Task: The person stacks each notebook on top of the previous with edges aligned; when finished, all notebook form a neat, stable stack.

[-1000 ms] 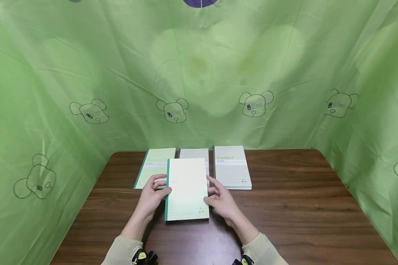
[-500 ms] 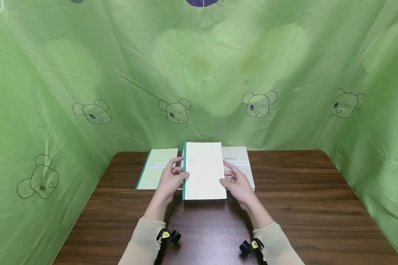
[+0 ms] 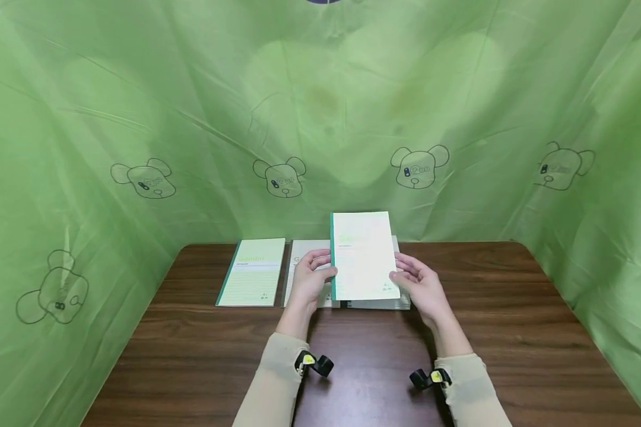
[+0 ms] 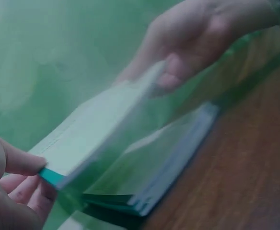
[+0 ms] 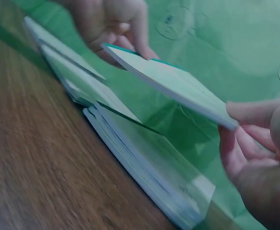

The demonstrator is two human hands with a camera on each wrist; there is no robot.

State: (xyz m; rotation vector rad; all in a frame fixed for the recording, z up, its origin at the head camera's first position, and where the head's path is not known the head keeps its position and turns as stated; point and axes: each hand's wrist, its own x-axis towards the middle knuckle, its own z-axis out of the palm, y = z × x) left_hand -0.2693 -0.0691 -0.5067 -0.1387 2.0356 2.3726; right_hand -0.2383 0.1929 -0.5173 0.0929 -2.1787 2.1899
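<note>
A pale notebook [image 3: 364, 255] with a green spine is held up between both hands, above the right-hand stack of notebooks [image 3: 376, 305]. My left hand [image 3: 308, 277] pinches its spine edge, thumb on the cover and fingers beneath. On the opposite edge my right hand [image 3: 424, 290] grips it the same way. In the right wrist view the notebook [image 5: 169, 86] is tilted, with a gap between it and the notebook stack [image 5: 149, 163] below. Most of that stack's top is hidden in the head view.
At the left of the row lies a green-spined notebook [image 3: 253, 273]. Beside it, a grey-spined notebook [image 3: 299, 252] is partly covered by my left hand. The row sits at the back of a dark wooden table [image 3: 513, 332], against a green curtain [image 3: 320, 118] with bear-head drawings.
Both hands have carried the green-spined notebook to the right and farther back, from in front of the middle notebook to over the right-hand stack. The notebooks on the table have stayed put.
</note>
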